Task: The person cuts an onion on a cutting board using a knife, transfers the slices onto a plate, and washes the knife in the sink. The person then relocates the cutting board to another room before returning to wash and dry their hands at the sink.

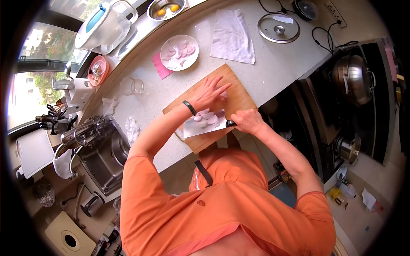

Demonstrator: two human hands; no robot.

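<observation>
The right hand [247, 121], at the centre of the frame, is closed around the black handle of a broad, steel-bladed cleaver [193, 129]. The left hand [208, 92], with a dark bracelet [189, 108] at its wrist, has its fingers spread apart over the wooden board; a pale pink piece [223, 95] shows by its fingertips, though whether they touch it I cannot tell. Pale pink slices [210, 118] lie on the cleaver's flat blade, just below the left hand. Under both is the light brown wooden cutting board [241, 91], set slantwise at the edge of the speckled white counter [273, 64]. Beyond it, toward the upper middle, a round white plate [171, 66] holds more pink slices and overlaps a bright pink cloth [159, 69]. A pale, wrinkled cloth [232, 38] lies to the plate's right, and a round glass lid [269, 32] sits at the upper right.
</observation>
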